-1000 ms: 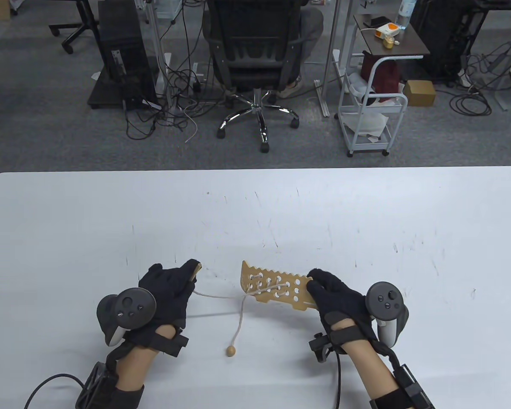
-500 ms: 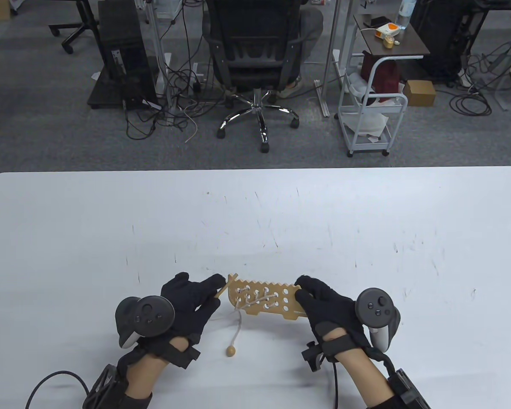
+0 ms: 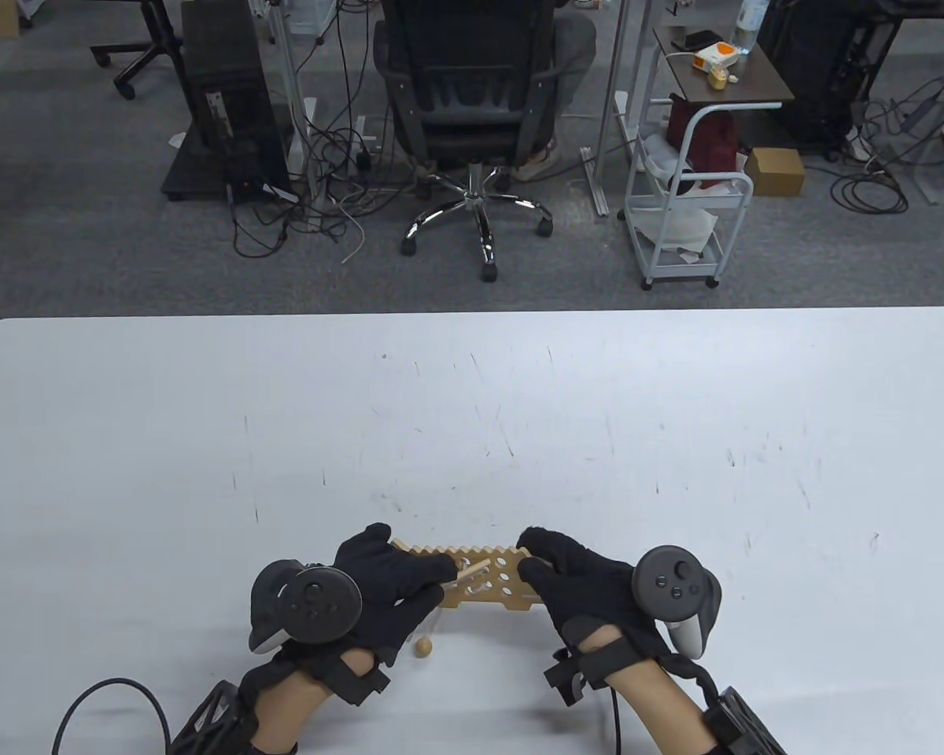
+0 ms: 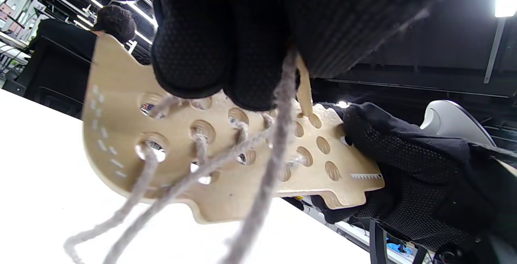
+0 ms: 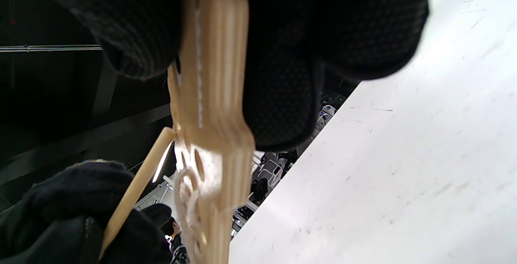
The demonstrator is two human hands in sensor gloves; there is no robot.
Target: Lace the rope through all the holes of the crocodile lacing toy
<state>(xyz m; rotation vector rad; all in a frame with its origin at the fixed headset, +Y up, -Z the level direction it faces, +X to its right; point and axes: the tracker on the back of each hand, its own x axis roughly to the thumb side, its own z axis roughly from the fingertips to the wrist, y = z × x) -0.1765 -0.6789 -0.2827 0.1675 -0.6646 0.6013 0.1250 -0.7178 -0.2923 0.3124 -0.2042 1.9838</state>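
The left hand (image 3: 393,582), which a second ago was pulling the rope (image 4: 266,175) away from the crocodile board (image 3: 492,586), now comes back to the board's left end, fingers pinching the wooden needle (image 3: 474,569) at an unlaced hole. The right hand (image 3: 574,578) grips the board's right end above the table (image 3: 676,409); the next stitch is starting.

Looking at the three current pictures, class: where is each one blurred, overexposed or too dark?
Table view: even light, sharp; soft shadows under both hands. Left wrist view: the grey rope is blurred close to the lens, the pale wooden crocodile board is sharper, and the white table is blown out. Right wrist view: the board's edge is soft and the black gloved fingers are underexposed.
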